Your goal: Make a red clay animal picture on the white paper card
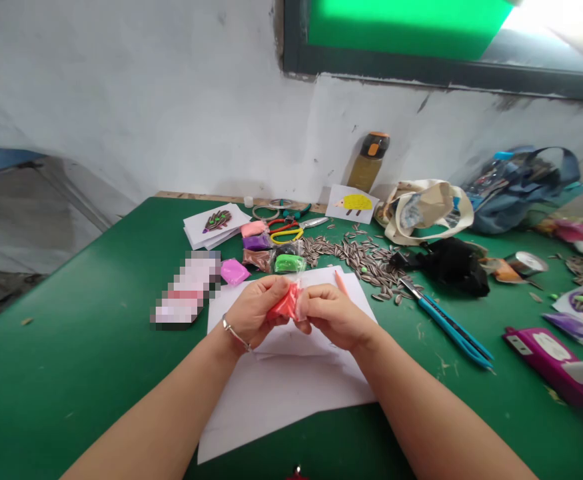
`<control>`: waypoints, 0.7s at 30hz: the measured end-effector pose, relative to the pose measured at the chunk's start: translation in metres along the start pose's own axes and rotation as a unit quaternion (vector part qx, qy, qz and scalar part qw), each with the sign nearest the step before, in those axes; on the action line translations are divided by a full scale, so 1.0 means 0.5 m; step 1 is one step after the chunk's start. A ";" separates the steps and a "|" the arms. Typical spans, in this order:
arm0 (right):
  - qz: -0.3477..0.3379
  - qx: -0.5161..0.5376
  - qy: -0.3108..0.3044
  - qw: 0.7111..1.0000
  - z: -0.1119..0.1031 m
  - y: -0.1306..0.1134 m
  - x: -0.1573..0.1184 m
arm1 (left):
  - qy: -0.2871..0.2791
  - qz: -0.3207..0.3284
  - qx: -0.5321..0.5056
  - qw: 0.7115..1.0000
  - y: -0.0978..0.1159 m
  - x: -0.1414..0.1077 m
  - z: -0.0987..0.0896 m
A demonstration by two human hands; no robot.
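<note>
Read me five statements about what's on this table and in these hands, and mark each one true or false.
1. The left hand and right hand both hold the red clay packet. True.
2. The bracelet is on the right wrist. False: the bracelet is on the left wrist.
3. The yellow hedgehog picture is in front of the bottle. True.
4. The sunflower seeds are all left of the white paper. False: the sunflower seeds lie beyond the white paper and to its right.
5. The green clay packet lies to the right of the brown clay packet. True.
</note>
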State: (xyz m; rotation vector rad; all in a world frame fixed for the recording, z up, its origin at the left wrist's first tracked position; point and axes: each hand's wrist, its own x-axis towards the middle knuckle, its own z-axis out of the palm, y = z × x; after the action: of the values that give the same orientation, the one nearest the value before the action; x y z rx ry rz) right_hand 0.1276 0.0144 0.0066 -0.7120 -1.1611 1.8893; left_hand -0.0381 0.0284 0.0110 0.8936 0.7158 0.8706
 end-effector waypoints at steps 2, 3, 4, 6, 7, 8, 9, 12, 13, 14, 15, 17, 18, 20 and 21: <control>-0.009 -0.038 0.027 0.999 0.001 -0.002 0.000 | 0.037 0.005 0.029 0.999 0.004 0.001 0.002; -0.015 -0.053 0.039 0.998 0.002 -0.003 0.000 | 0.052 0.009 0.043 0.998 0.005 0.001 0.003; -0.020 -0.065 0.048 0.997 0.002 -0.004 0.000 | 0.063 0.013 0.057 0.996 0.006 0.002 0.004; -0.024 -0.077 0.058 0.995 0.003 -0.005 0.001 | 0.072 0.019 0.085 0.994 0.006 0.003 0.003; -0.025 -0.083 0.063 0.994 0.003 -0.005 0.001 | 0.073 0.024 0.097 0.992 0.005 0.005 0.001; -0.025 -0.092 0.071 0.993 0.003 -0.006 0.002 | 0.074 0.030 0.110 0.991 0.004 0.006 -0.001; -0.024 -0.108 0.082 0.991 0.004 -0.007 0.002 | 0.077 0.036 0.122 0.989 0.002 0.007 -0.003; -0.025 -0.173 0.128 0.976 0.006 -0.011 0.002 | 0.095 0.047 0.160 0.982 -0.001 0.012 -0.009; -0.027 -0.194 0.143 0.970 0.007 -0.013 0.002 | 0.101 0.047 0.169 0.979 -0.001 0.012 -0.009; -0.031 -0.214 0.155 0.964 0.008 -0.015 0.003 | 0.106 0.046 0.172 0.978 0.000 0.013 -0.008; -0.037 -0.232 0.166 0.958 0.008 -0.016 0.003 | 0.108 0.047 0.169 0.978 0.001 0.013 -0.005; -0.049 -0.262 0.180 0.947 0.006 -0.019 0.003 | 0.106 0.051 0.143 0.983 0.004 0.011 0.003; -0.052 -0.273 0.182 0.943 0.004 -0.019 0.004 | 0.103 0.052 0.124 0.985 0.005 0.010 0.007; -0.046 -0.284 0.178 0.941 0.000 -0.018 0.006 | 0.097 0.050 0.089 0.990 0.007 0.008 0.012; -0.038 -0.287 0.173 0.942 -0.001 -0.017 0.007 | 0.096 0.050 0.081 0.991 0.008 0.007 0.012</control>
State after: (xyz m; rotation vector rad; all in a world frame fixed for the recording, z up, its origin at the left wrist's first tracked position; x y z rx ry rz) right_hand 0.1291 0.0198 0.0139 -1.2381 -1.4859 1.2825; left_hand -0.0327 0.0305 0.0166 1.0051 0.9256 1.0070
